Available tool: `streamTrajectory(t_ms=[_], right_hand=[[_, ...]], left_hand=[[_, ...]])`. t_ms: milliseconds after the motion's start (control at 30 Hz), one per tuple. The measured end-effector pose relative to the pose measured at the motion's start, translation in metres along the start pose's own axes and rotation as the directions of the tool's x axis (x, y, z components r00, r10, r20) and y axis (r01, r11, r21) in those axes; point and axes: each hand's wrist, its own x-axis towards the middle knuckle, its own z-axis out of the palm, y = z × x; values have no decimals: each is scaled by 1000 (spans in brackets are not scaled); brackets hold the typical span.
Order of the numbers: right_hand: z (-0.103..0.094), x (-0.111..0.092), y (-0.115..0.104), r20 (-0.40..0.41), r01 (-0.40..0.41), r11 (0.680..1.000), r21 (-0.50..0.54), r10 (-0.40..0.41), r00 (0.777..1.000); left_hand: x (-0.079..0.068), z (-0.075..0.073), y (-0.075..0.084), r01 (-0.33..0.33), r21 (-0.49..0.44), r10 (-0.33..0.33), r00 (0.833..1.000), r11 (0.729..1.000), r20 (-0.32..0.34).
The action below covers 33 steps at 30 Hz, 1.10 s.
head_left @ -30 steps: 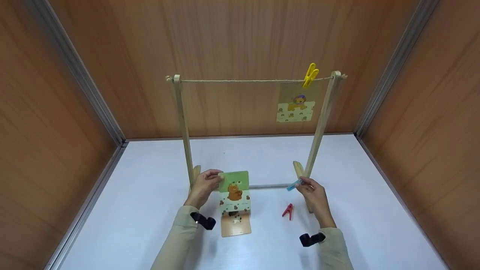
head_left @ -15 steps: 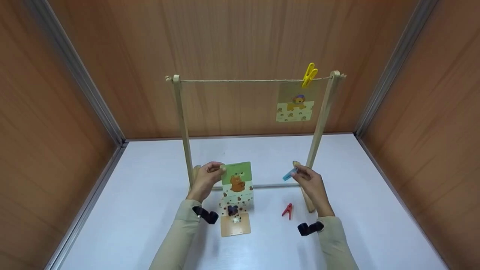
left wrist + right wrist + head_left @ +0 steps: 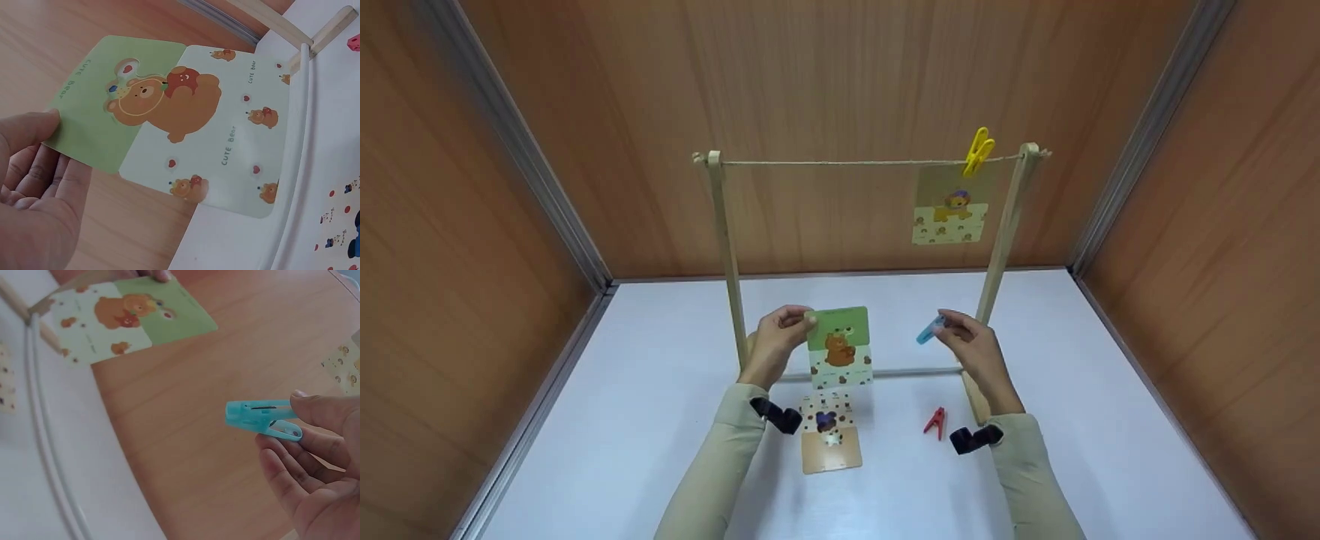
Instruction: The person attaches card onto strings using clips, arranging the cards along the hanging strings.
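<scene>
A green and white bear card (image 3: 840,352) is pinched at its upper left corner by my left hand (image 3: 777,341). In the left wrist view the thumb lies over the green part of the bear card (image 3: 185,121). My right hand (image 3: 976,352) pinches a blue clothespin (image 3: 931,330) by its handles, off to the right of the card. In the right wrist view the blue clothespin (image 3: 261,417) points left, its tip looking closed. Above both hands a string (image 3: 840,163) runs between two wooden posts. From it hangs a lion card (image 3: 951,217) under a yellow clothespin (image 3: 979,152).
On the white table (image 3: 660,420) lie a tan card (image 3: 831,450) with a dark-headed figure, below the bear card, and a red clothespin (image 3: 935,423). The rack's left post (image 3: 727,255) and right post (image 3: 1003,232) stand beside the hands. Wood-grain walls (image 3: 840,75) surround the table.
My left hand has lifted the bear card upward and slightly right, uncovering more of the tan card. My right hand has risen and moved left with the blue clothespin.
</scene>
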Motion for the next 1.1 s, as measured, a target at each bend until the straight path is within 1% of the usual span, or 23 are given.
streamTrajectory(t_ms=[133, 267, 467, 633, 767, 900, 1100], right_hand=[[-1, 2, -12, 13, 31, 1000, 4, -31, 999], [-1, 5, -23, 27, 43, 999, -5, -43, 999], [-2, 11, -38, 28, 62, 998, -19, -61, 998], [-3, 14, -52, 28, 100, 995, 11, -101, 995], [-4, 17, -62, 38, 146, 989, 21, -147, 988], [-4, 20, -72, 44, 188, 982, 7, -188, 981], [-5, 22, -88, 37, 223, 975, -23, -222, 974]], left_hand=[[1, 4, 8, -9, -11, 9, 1000, 1000, 12], [3, 8, 15, -29, -12, 29, 1000, 1000, 12], [6, 15, 26, -58, -18, 58, 998, 998, -1], [9, 21, 37, -71, 7, 71, 997, 997, -19], [12, 25, 47, -83, -4, 83, 996, 997, -36], [13, 31, 58, -91, -16, 91, 995, 996, -47], [16, 37, 70, -97, 17, 97, 994, 995, -58]])
